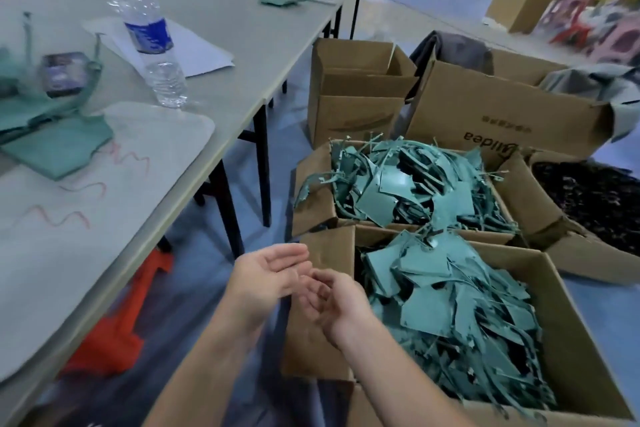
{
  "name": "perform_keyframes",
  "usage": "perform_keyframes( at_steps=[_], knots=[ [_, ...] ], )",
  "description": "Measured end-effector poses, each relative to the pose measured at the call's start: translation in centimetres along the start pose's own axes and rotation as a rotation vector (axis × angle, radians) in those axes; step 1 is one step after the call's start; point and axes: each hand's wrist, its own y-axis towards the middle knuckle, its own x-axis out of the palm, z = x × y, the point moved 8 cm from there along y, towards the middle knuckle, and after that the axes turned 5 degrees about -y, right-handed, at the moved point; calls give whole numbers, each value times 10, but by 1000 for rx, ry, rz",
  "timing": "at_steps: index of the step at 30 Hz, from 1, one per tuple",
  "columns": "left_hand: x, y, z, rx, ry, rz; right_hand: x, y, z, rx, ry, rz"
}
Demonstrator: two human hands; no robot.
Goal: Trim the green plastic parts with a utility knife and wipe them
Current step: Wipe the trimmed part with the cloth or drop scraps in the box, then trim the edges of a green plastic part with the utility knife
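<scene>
1. Both hands hung empty just left of the near cardboard box [585, 350]: left hand [268, 276] palm-up, fingers straight; right hand [334, 305] loosely curled.
2. Green plastic parts [450, 305] filled that box.
3. More filled a second box [313, 198] behind it.

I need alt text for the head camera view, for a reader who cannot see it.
The left hand, open palm up, and the right hand, loosely curled, hold nothing beside a cardboard box heaped with green plastic parts; a second full box stands behind it. A table at left carries a water bottle.
</scene>
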Motion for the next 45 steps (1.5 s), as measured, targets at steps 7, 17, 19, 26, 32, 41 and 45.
perform_keyframes(
  at_steps=[7,17,19,26,32,41,45],
  knots=[
    [-90,-63,121,336,118,229,184,-88,-26,-316,-372,-505],
    [-335,-263,194,644,384,1350,420,-187,117,-370,-845,-1031],
    [-373,-310,185,605,435,1581,456,-201,151,-379,-910,-1102],
    [-513,-406,121,460,17,1849,554,-237,246,-956,-1252,-1160],
    [-560,-398,99,471,-18,1823,635,-282,278,-1788,-1384,-945],
    [-594,-400,81,445,-113,1813,680,-230,380,-1611,-2245,-1040],
    [-599,-402,75,471,-198,1801,659,-235,416,-1634,-2234,-1341]
  ],
)
